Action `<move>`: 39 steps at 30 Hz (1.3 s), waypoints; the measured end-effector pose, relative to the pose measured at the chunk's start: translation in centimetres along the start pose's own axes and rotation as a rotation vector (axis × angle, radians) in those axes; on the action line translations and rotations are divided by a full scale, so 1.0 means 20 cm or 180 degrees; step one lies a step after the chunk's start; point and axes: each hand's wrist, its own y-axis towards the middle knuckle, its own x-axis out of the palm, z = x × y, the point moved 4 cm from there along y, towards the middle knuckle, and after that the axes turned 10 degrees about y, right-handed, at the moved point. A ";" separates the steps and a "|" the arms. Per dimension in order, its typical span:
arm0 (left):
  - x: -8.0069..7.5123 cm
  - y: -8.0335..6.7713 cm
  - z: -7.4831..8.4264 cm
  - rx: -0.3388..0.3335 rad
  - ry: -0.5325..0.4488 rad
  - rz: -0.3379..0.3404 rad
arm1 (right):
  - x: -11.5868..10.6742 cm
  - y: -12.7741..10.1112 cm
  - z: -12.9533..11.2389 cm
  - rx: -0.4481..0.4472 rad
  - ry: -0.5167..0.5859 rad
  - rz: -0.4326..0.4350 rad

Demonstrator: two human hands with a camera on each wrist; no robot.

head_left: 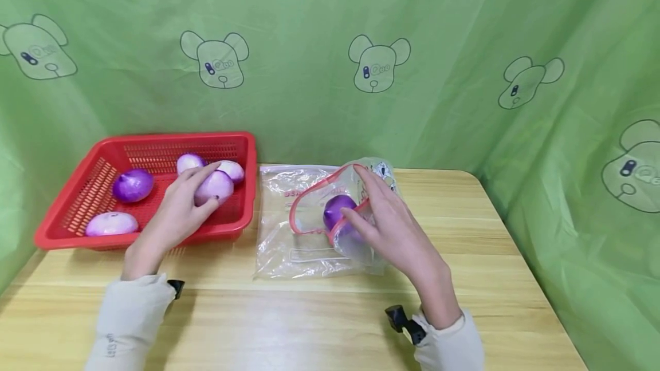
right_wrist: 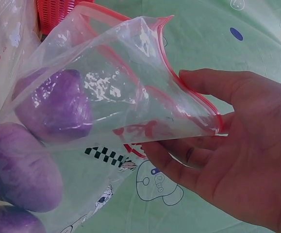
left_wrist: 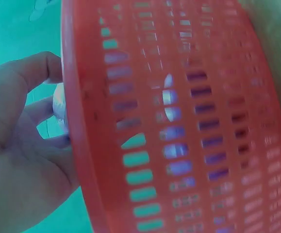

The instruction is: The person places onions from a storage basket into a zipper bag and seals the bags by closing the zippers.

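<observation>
My left hand (head_left: 180, 205) holds a pale purple onion (head_left: 213, 188) above the right side of the red basket (head_left: 250, 188). In the left wrist view the basket wall hides most of that onion, and the fingers (left_wrist: 45, 63) reach round it. A clear zip bag (head_left: 309, 210) with a red-edged mouth lies to the right of the basket. The right hand (head_left: 392, 216) grips the bag's mouth between thumb and fingers, and the mouth gapes toward the left. A dark purple onion (head_left: 337, 210) shows inside it. In the right wrist view several purple onions (right_wrist: 24, 167) sit in the bag.
Other onions lie in the basket: a dark purple one (head_left: 133, 185), a pale one (head_left: 111, 224) at the front and two more at the back right. The wooden table (head_left: 278, 325) is bordered by a green curtain (head_left: 309, 102) with printed bear faces.
</observation>
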 end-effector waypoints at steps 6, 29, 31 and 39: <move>0.04 0.01 0.08 0.0189 -0.0030 0.0057 | 0.00 0.00 0.00 0.0005 0.0004 -0.0003; 0.06 0.00 0.32 0.0551 -0.0152 0.0264 | -0.01 -0.01 0.01 -0.0026 0.0001 0.0026; 0.07 0.00 0.33 0.0587 -0.0160 0.0278 | -0.01 -0.01 0.00 -0.0034 0.0000 0.0027; 0.09 -0.02 0.44 0.0747 -0.0286 0.0487 | -0.01 -0.01 0.00 -0.0086 0.0016 0.0034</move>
